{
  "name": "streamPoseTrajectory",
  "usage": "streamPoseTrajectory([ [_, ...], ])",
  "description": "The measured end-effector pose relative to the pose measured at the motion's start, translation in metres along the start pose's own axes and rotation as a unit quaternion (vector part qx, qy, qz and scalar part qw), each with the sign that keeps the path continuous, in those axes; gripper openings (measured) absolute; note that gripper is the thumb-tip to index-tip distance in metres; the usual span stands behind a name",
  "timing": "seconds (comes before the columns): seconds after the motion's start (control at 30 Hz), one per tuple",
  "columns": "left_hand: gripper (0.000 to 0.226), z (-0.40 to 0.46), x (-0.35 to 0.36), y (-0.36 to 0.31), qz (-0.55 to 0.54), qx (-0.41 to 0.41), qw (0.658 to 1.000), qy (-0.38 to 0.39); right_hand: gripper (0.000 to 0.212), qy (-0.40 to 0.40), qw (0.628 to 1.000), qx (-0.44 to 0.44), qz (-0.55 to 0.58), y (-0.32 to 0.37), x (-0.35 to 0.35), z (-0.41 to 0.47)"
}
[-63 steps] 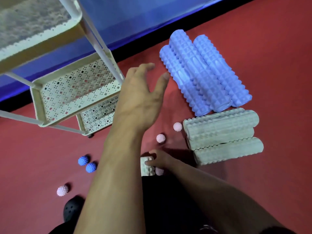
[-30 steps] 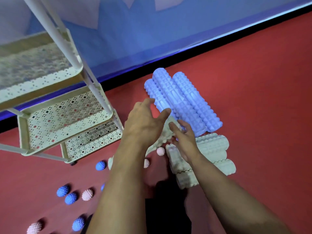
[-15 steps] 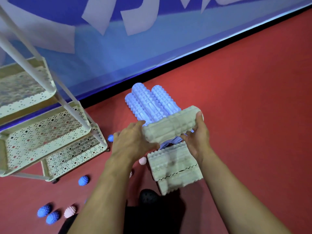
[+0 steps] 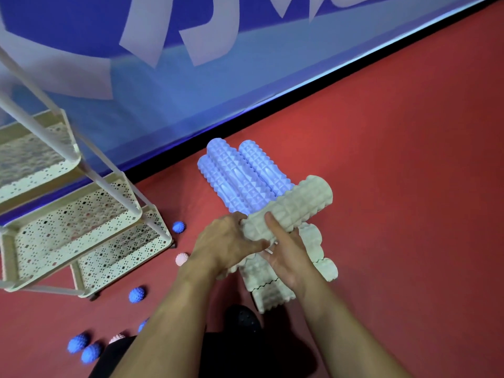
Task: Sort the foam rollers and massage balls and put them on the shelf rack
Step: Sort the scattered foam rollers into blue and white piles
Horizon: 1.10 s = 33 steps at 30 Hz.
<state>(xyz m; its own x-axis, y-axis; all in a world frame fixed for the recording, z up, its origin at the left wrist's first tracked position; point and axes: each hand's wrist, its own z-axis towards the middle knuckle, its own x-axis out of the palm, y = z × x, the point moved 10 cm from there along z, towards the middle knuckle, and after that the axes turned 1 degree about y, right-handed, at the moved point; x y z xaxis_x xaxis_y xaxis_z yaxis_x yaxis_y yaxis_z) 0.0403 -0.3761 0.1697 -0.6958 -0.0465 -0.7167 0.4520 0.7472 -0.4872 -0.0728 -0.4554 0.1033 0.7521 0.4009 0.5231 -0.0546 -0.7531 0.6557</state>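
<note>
Roller (image 4: 289, 211), cream, lifted clear of floor, lying slanted above cream pile (image 4: 272, 285), far end overhanging blue rollers (image 4: 240, 178). Left hand (image 4: 226, 244) gripping near end; right hand (image 4: 286, 249) cupping underneath, thumb pressing on top. Rack (image 4: 81, 219) standing left, trays appearing bare. Advice: keeping roller level, swinging left past rack post, laying it lengthwise in tray; avoiding balls (image 4: 180, 259) underfoot.

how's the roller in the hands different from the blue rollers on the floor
The held roller is cream; the blue rollers are light blue. The held roller is up off the floor, gripped by the left hand and right hand; the blue rollers lie untouched, bundled side by side. It also lies crosswise to them. Both are ridged foam cylinders.
</note>
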Motion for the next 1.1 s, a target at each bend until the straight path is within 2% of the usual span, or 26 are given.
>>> streamPoseTrajectory([
  [0.1,0.083,0.004,0.007,-0.004,-0.018,0.025,0.999,0.032,0.052,-0.035,0.999,0.017,-0.009,-0.012,-0.03,0.0],
  [0.17,0.085,0.006,-0.003,-0.008,-0.033,0.046,0.998,0.003,0.055,-0.089,0.995,0.034,-0.013,-0.027,-0.065,0.002],
  [0.2,0.083,0.006,-0.01,-0.011,-0.039,0.056,0.997,-0.021,0.06,-0.13,0.991,0.042,-0.007,-0.038,-0.088,0.004],
  [0.27,0.079,0.006,-0.022,-0.017,-0.049,0.073,0.994,-0.06,0.082,-0.216,0.974,0.065,0.016,-0.062,-0.13,0.002],
  [0.3,0.077,0.006,-0.025,-0.02,-0.053,0.078,0.993,-0.071,0.093,-0.241,0.967,0.081,0.02,-0.074,-0.145,0.001],
  [0.33,0.075,0.006,-0.028,-0.023,-0.055,0.082,0.992,-0.08,0.094,-0.256,0.962,0.093,0.017,-0.085,-0.157,0.001],
  [0.43,0.07,0.005,-0.032,-0.031,-0.056,0.088,0.99,-0.092,0.072,-0.262,0.958,0.121,-0.003,-0.108,-0.178,0.011],
  [0.57,0.068,0.006,-0.035,-0.033,-0.068,0.089,0.989,-0.097,0.077,-0.264,0.952,0.157,-0.011,-0.139,-0.2,0.034],
  [0.77,0.069,0.008,-0.043,-0.029,-0.069,0.079,0.988,-0.114,0.062,-0.312,0.931,0.183,-0.048,-0.145,-0.212,0.049],
  [1.1,0.07,0.011,-0.051,-0.035,-0.077,0.085,0.985,-0.132,0.043,-0.301,0.922,0.208,-0.127,-0.147,-0.221,0.067],
])
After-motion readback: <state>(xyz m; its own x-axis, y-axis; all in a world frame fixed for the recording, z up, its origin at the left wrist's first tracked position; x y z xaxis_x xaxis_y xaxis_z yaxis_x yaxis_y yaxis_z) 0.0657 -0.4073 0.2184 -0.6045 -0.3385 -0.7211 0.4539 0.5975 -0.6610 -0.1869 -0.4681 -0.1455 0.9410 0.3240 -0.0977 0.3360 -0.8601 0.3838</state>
